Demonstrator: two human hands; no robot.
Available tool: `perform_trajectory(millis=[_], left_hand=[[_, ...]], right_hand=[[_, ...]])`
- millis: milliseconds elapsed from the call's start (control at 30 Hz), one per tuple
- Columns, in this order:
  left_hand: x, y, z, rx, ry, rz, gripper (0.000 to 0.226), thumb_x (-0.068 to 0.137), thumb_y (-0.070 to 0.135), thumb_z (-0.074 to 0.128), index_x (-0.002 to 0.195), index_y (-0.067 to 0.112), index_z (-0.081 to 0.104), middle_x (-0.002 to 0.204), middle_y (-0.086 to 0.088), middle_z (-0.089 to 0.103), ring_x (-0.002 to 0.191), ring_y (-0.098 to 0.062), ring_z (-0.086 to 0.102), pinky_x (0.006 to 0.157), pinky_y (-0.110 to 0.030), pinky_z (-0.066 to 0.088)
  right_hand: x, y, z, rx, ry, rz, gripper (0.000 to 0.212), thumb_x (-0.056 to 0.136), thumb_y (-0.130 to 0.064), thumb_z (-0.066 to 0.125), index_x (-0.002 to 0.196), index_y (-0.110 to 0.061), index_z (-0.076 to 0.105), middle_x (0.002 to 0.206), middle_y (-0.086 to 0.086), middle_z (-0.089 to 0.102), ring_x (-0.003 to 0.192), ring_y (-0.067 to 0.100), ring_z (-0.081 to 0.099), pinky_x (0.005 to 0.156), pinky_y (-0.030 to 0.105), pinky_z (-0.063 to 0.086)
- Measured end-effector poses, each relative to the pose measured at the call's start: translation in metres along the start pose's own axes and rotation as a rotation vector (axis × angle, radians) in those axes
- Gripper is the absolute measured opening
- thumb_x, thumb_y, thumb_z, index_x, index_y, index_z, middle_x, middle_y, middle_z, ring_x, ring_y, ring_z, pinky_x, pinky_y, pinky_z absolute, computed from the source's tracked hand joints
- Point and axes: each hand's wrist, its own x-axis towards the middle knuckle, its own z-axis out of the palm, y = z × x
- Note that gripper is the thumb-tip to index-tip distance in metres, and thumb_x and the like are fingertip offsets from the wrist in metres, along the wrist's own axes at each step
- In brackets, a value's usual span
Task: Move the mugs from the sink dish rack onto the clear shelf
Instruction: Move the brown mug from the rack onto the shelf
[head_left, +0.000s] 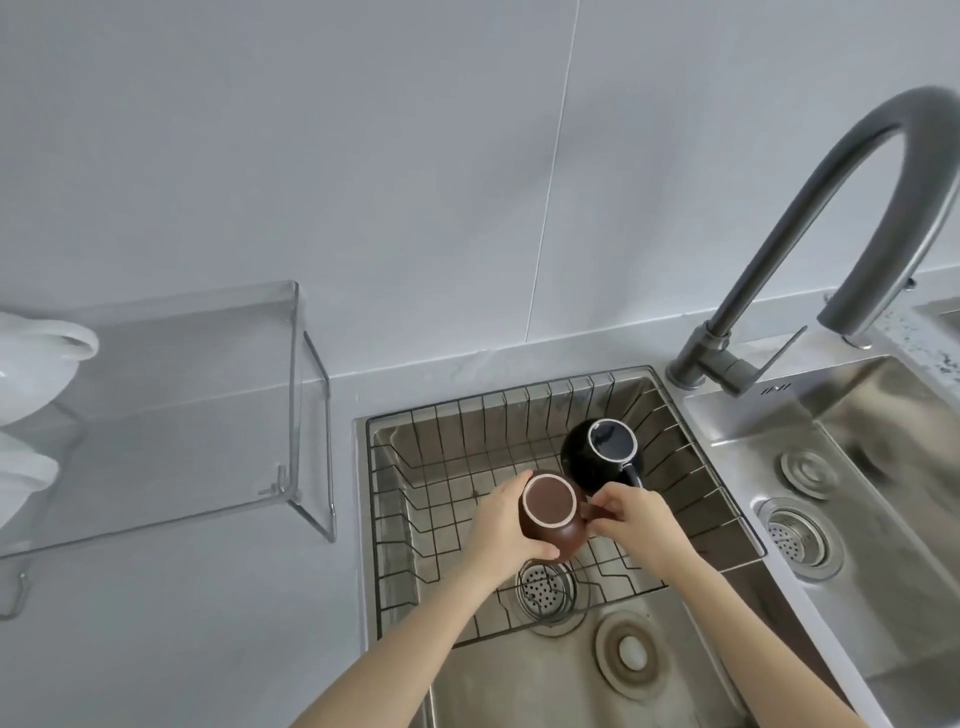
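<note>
The brown mug (550, 512) is upside down over the rack (441, 493), held by both hands. The left hand (501, 525) is closed around its body, and the right hand (631, 519) pinches what seems to be its handle. Whether it touches the wires, I cannot tell. Just behind it the black mug (602, 457) stands upside down in the far right part of the rack, untouched. The clear shelf (171, 395) on the worktop at the left carries no mug in its visible part; only white dishes (36, 364) show at its left edge. I judge the task is at its start: both mugs are left to move.
</note>
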Motion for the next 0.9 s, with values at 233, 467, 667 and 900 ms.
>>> perform_trajectory(millis=[233, 467, 667, 900], left_hand=[[-0.024, 0.031, -0.077, -0.011, 0.154, 0.086, 0.092, 0.048, 0.023, 0.087, 0.130, 0.021, 0.046, 0.129, 0.000, 0.060, 0.121, -0.018, 0.053, 0.104, -0.034, 0.041], [-0.071, 0.069, -0.198, -0.042, 0.423, 0.195, 0.092, 0.049, 0.022, 0.088, 0.131, 0.025, 0.046, 0.121, 0.003, 0.064, 0.111, -0.014, 0.056, 0.094, -0.020, 0.040], [-0.101, 0.043, -0.279, -0.069, 0.587, 0.152, 0.083, 0.048, 0.020, 0.088, 0.124, 0.025, 0.054, 0.097, 0.011, 0.063, 0.092, -0.010, 0.055, 0.082, -0.017, 0.041], [-0.099, -0.006, -0.328, -0.066, 0.688, 0.065, 0.069, 0.047, 0.023, 0.087, 0.110, 0.026, 0.060, 0.089, 0.008, 0.068, 0.088, -0.016, 0.061, 0.076, -0.023, 0.047]], right_hand=[[-0.008, -0.070, -0.034, 0.055, 0.046, -0.194, 0.014, 0.070, -0.014, 0.072, 0.080, -0.022, 0.065, 0.077, -0.007, 0.071, 0.078, 0.011, 0.064, 0.070, 0.022, 0.046], [-0.026, -0.198, -0.071, 0.173, 0.073, -0.466, 0.018, 0.067, -0.007, 0.074, 0.068, -0.024, 0.067, 0.063, -0.015, 0.072, 0.064, -0.002, 0.063, 0.066, 0.008, 0.046], [-0.013, -0.300, -0.047, 0.132, -0.044, -0.604, 0.019, 0.068, -0.002, 0.072, 0.069, -0.019, 0.065, 0.068, 0.003, 0.070, 0.068, 0.016, 0.068, 0.079, 0.033, 0.055], [0.023, -0.367, 0.001, 0.127, -0.197, -0.639, 0.019, 0.068, 0.006, 0.068, 0.070, -0.013, 0.065, 0.070, 0.007, 0.069, 0.063, 0.017, 0.065, 0.080, 0.036, 0.055]])
